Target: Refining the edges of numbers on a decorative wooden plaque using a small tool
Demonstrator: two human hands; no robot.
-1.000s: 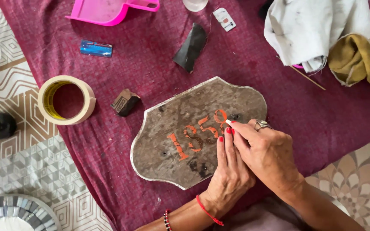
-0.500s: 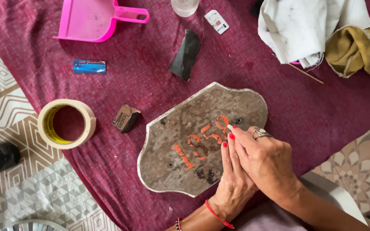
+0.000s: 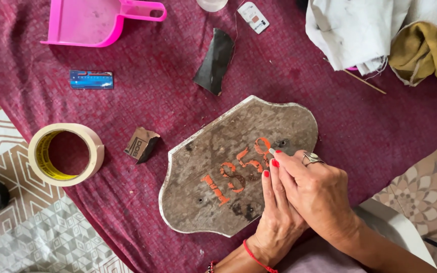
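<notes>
Plaque [image 3: 228, 167] lay on the cloth [image 3: 178, 101] under both hands; the right hand [image 3: 319, 194] pinched a small tool just past its fingertips at the orange figures [image 3: 238, 169], the left hand [image 3: 276, 217] bracing flat. A slip might have smeared paint.

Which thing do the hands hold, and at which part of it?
The right hand pinches a thin pale tool near its tip, touching the orange marks on the plaque. Its kind cannot be told. The left hand rests on the plaque, holding nothing visible.

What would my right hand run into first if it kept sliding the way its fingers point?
The right hand points up-left along the scalloped plaque, so probably the orange painted characters at its fingertips; past the plaque, likely the dark sandpaper piece.
</notes>
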